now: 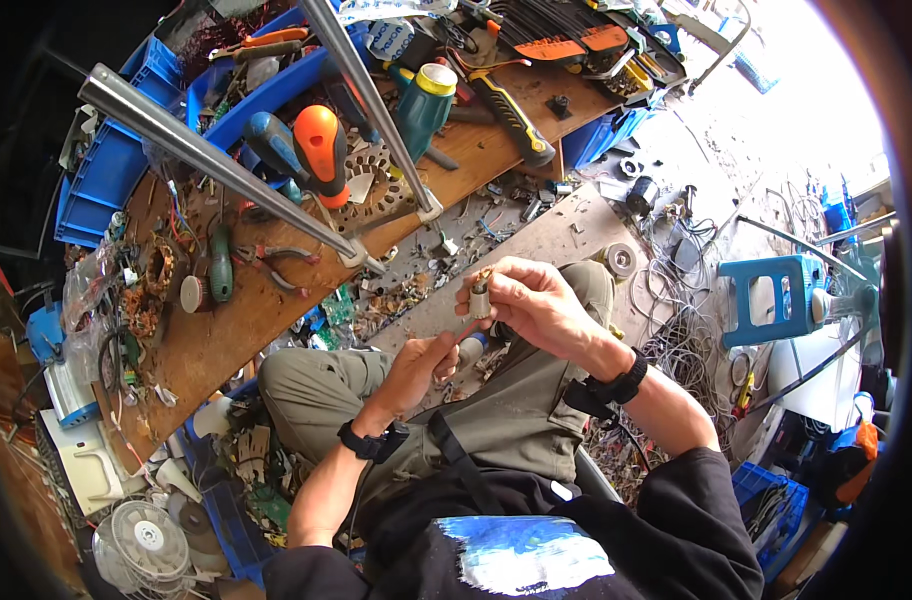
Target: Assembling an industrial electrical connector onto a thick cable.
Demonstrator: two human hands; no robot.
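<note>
My right hand pinches a small cylindrical part, pale grey below with a brassy, dark top, above my lap. Just below and to the left, my left hand is curled closed, its thumb side turned toward that part. A thin reddish strip, either a finger or a slim tool, reaches from the left hand to the part's lower end. A rounded grey and blue end shows right beside the left hand's fingers; whether the hand holds it cannot be made out.
On the wooden bench at the left lie red-handled pliers, a green-handled brush, an orange-handled tool and a hammer. Metal tubes cross above it. Tangled cables and a blue stool are at right.
</note>
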